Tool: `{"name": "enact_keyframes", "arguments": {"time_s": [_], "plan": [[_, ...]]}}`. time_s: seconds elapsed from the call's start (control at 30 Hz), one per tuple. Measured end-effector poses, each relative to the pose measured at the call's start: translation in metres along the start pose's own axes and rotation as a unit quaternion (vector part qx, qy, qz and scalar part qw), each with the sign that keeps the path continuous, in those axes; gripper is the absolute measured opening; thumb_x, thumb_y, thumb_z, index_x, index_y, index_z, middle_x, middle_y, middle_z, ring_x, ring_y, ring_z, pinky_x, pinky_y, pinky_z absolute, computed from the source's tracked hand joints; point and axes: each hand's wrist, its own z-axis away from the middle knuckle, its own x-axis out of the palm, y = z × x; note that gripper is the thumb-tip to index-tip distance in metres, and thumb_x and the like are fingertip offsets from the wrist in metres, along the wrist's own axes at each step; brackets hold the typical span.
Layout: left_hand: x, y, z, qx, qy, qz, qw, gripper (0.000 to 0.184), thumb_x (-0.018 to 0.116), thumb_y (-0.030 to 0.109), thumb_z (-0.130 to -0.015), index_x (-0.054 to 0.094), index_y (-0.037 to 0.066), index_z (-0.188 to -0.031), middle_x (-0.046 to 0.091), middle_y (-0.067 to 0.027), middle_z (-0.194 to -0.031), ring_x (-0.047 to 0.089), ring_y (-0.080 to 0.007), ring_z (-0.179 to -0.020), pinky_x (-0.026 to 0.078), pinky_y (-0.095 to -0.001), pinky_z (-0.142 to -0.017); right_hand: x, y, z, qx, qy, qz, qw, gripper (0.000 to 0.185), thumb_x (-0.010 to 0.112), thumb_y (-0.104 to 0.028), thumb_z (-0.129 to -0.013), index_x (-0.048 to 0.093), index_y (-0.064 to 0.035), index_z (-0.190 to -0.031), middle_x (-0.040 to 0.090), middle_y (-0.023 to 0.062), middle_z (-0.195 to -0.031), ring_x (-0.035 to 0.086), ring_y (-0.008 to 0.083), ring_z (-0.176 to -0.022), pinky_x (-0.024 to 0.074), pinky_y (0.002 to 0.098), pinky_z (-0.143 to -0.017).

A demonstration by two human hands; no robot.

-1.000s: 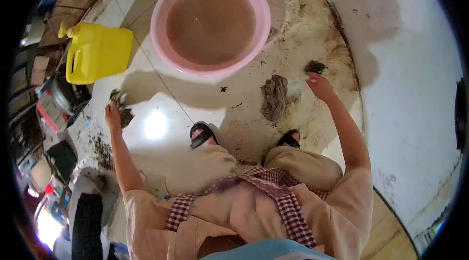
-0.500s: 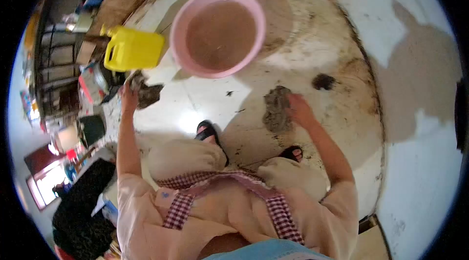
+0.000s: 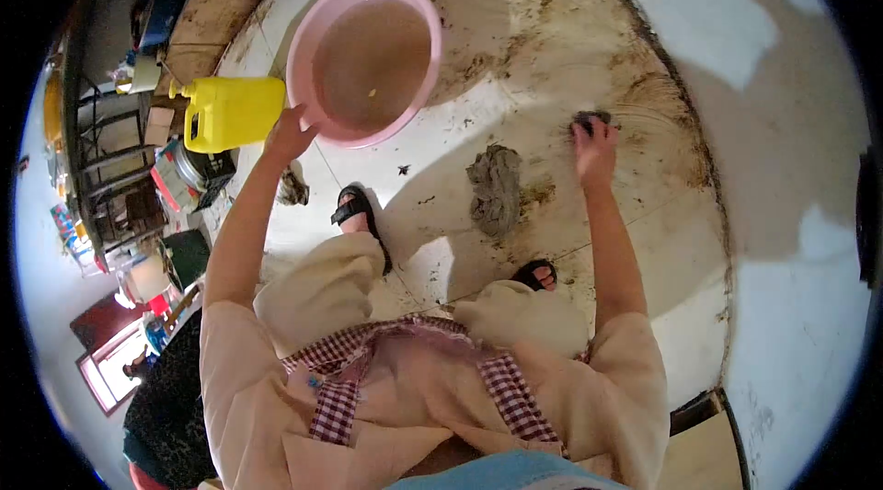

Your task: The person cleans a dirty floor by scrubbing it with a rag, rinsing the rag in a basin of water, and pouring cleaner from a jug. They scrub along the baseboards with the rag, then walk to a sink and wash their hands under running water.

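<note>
My left hand (image 3: 292, 133) is at the near-left rim of a pink basin (image 3: 425, 108) of murky brown water, its fingers closed over the edge. Just below that hand, a crumpled grey-brown cloth (image 3: 293, 188) lies on the floor, partly hidden by my wrist. My right hand (image 3: 596, 151) presses down on a dark scouring pad (image 3: 589, 117) on the dirty floor, fingers curled over it. Between my hands a wet grey rag (image 3: 495, 191) lies bunched up, apart from both. A yellow jug (image 3: 237, 113) stands beside the basin, close to my left hand.
Brown grime streaks the pale tiled floor (image 3: 552, 39), thickest along the wall (image 3: 782, 324) on the right. My sandalled feet (image 3: 354, 209) are spread on the tiles. A dark rack (image 3: 97, 159) and household clutter stand on the left.
My right hand has left the grey rag and moved up and right onto the scouring pad. My left hand has let go of the cloth and moved to the basin's rim. The view has shifted slightly.
</note>
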Motion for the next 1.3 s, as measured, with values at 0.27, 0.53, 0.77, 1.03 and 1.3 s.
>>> {"name": "enact_keyframes", "arguments": {"time_s": [0.27,0.53,0.77,1.03,1.3], "plan": [[0.032,0.057,-0.006,0.130,0.110,0.048,0.984,0.028,0.056,0.012,-0.073,0.056,0.009,-0.100,0.054,-0.0141,-0.101,0.053,-0.0321,-0.091,0.045,-0.0400,-0.076,0.024,-0.081,0.132,-0.183,-0.135,0.120,0.966,0.048,0.066,-0.017,-0.067,0.046,0.0014,-0.106,0.054,0.0168,-0.092,0.053,0.0314,-0.080,0.0442,0.0404,-0.073],[0.032,0.151,0.041,0.178,-0.272,0.460,0.826,0.069,0.070,0.025,-0.069,0.035,0.010,-0.127,0.049,-0.0111,-0.115,0.047,-0.0215,-0.105,0.039,-0.0317,-0.090,-0.024,-0.161,0.074,0.080,-0.353,-0.321,0.875,0.032,0.068,-0.013,-0.067,0.051,-0.0029,-0.092,0.051,0.0029,-0.076,0.048,0.0123,-0.068,0.0416,0.0263,-0.061],[0.007,0.085,-0.016,0.104,-0.153,0.675,0.714,0.079,0.074,0.023,-0.065,0.030,-0.001,-0.127,0.050,-0.0111,-0.112,0.047,-0.0197,-0.104,0.040,-0.0322,-0.089,-0.019,-0.292,0.004,-0.114,-0.260,-0.323,0.903,0.026,0.069,-0.011,-0.068,0.051,-0.0025,-0.084,0.050,0.0028,-0.071,0.047,0.0112,-0.062,0.0410,0.0242,-0.059],[0.044,-0.006,-0.094,-0.134,0.033,0.207,0.969,0.068,0.069,0.024,-0.067,0.035,0.015,-0.126,0.040,-0.0167,-0.125,0.044,-0.0377,-0.109,0.044,-0.0408,-0.084,0.118,-0.317,-0.021,-0.262,-0.058,0.148,0.952,0.015,0.048,-0.011,-0.077,0.056,-0.0095,-0.090,0.054,0.0141,-0.100,0.047,0.0267,-0.101,0.0352,0.0380,-0.089],[0.099,-0.027,-0.132,0.089,-0.090,0.053,0.991,0.042,0.062,0.017,-0.067,0.052,0.012,-0.108,0.050,-0.0153,-0.114,0.051,-0.0367,-0.099,0.046,-0.0388,-0.081,0.167,-0.319,-0.030,-0.233,-0.165,0.260,0.922,0.021,0.055,-0.024,-0.076,0.059,-0.0157,-0.095,0.054,0.0105,-0.106,0.050,0.0278,-0.097,0.0405,0.0387,-0.080]]}}
